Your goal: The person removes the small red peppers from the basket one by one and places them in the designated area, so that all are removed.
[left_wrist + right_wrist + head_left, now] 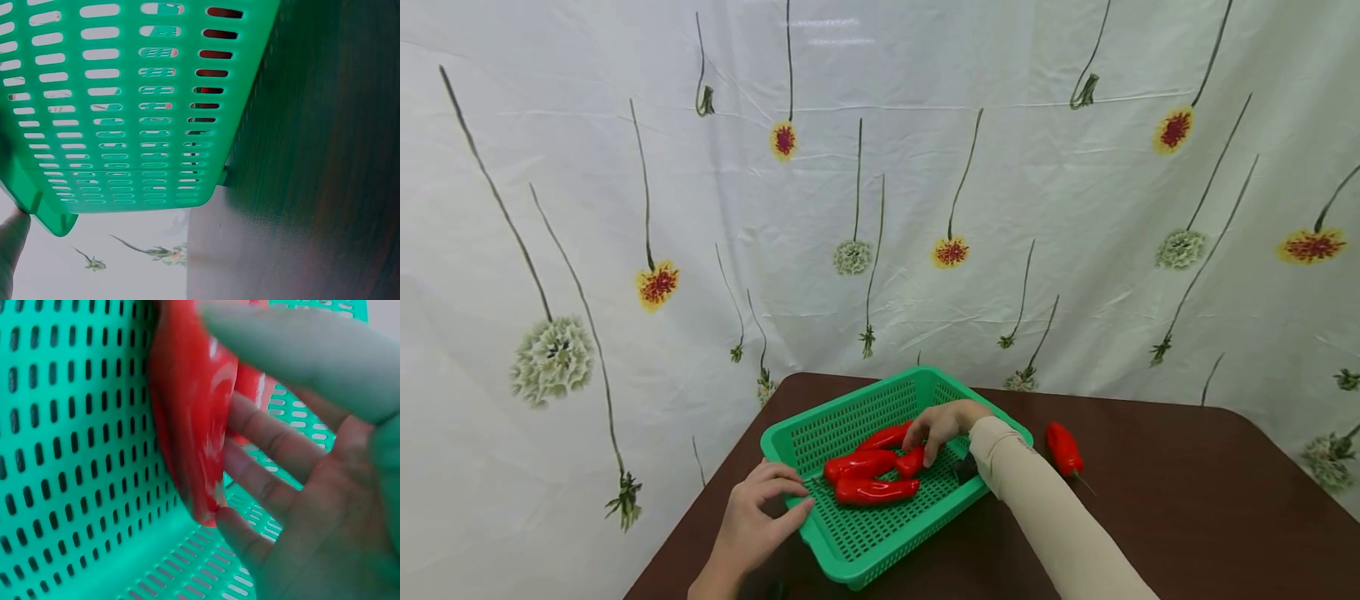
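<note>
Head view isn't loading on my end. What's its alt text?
A person's right hand holds a red pepper inside a green basket, where three more red peppers lie. The left hand touches the basket's left end; another pepper lies on the dark brown table to the basket's right, with a flower-print cloth behind.

I see a glossy, smooth-skinned pepper (912, 461) in the right hand (946, 423), and equally shiny peppers (876, 492) beside that grip. Around it, the basket (921, 531) looks smooth plastic; behind it, the sleeve (1052, 517) is matt cloth. Beyond hangs a creased cloth curtain (917, 200).
</note>
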A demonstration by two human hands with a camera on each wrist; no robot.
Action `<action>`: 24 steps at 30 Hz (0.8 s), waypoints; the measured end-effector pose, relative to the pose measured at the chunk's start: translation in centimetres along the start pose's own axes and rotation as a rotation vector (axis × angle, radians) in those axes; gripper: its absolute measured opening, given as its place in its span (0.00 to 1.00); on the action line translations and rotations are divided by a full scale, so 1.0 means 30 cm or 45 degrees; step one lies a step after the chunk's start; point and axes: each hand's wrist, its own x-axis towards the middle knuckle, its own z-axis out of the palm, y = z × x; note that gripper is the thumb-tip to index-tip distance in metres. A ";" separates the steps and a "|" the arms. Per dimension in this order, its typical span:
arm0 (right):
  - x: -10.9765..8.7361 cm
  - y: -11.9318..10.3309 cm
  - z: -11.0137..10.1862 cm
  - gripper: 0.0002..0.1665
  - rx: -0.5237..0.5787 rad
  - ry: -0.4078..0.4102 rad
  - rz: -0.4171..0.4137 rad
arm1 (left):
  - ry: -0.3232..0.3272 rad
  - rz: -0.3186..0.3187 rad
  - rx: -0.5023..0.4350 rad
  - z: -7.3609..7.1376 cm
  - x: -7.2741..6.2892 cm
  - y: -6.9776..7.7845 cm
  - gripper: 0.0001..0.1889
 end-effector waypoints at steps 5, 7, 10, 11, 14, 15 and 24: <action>-0.004 -0.004 0.007 0.25 -0.038 0.042 0.015 | -0.003 0.002 -0.007 -0.003 0.006 0.005 0.19; -0.006 -0.002 0.010 0.24 -0.075 0.052 0.029 | -0.006 0.002 -0.012 -0.004 0.007 0.006 0.19; -0.007 0.003 0.017 0.21 -0.128 0.048 0.058 | -0.008 0.001 -0.015 -0.004 0.007 0.005 0.19; -0.006 0.005 0.019 0.20 -0.132 0.045 0.070 | -0.009 0.001 -0.016 -0.004 0.006 0.004 0.20; -0.003 0.010 0.024 0.18 -0.121 0.028 0.082 | -0.008 -0.003 -0.012 -0.002 0.003 0.000 0.20; -0.001 0.011 0.024 0.17 -0.114 0.022 0.082 | -0.007 -0.003 -0.011 -0.002 0.002 0.000 0.20; 0.004 0.010 0.020 0.15 -0.109 -0.111 0.081 | -0.009 -0.012 -0.006 -0.003 0.003 0.006 0.19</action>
